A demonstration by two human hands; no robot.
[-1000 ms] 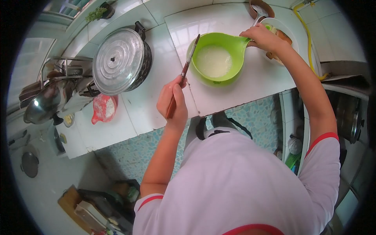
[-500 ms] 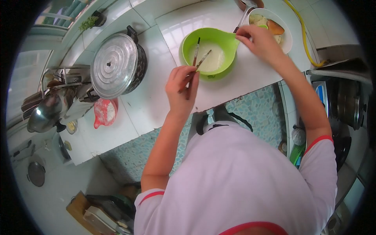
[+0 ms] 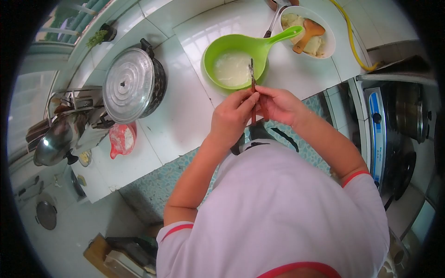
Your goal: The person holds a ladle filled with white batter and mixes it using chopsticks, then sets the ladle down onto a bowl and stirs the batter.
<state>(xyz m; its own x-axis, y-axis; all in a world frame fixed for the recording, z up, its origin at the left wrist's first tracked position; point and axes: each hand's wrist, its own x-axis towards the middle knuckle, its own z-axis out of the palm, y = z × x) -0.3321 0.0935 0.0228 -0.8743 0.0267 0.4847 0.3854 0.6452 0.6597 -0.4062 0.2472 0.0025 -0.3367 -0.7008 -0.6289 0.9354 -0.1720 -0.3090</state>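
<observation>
In front of the green handled bowl (image 3: 271, 42), my left hand (image 3: 234, 116) grips brown wooden chopsticks (image 3: 253, 83), whose dark tips point up over the bowl's near edge. My right hand (image 3: 280, 105) pinches the same chopsticks from the other side, its fingertips touching those of my left hand. Pale, cloudy liquid (image 3: 232, 67) lies in the green bowl. Right of the bowl, a white bowl (image 3: 330, 44) holds a pale lumpy mass (image 3: 314, 45) and a wooden spatula (image 3: 311, 32).
A lidded pot (image 3: 130, 85) stands at the left, with a red scoop of white powder (image 3: 122, 140) below it. A metal ladle (image 3: 274, 18) lies behind the green bowl. A yellow hose (image 3: 351, 37) runs along the right. A utensil rack (image 3: 74, 103) is at far left.
My right hand has left the green bowl's handle and come to the chopsticks beside my left hand. The chopsticks, spread apart half a second ago, are now together. The view has shifted slightly.
</observation>
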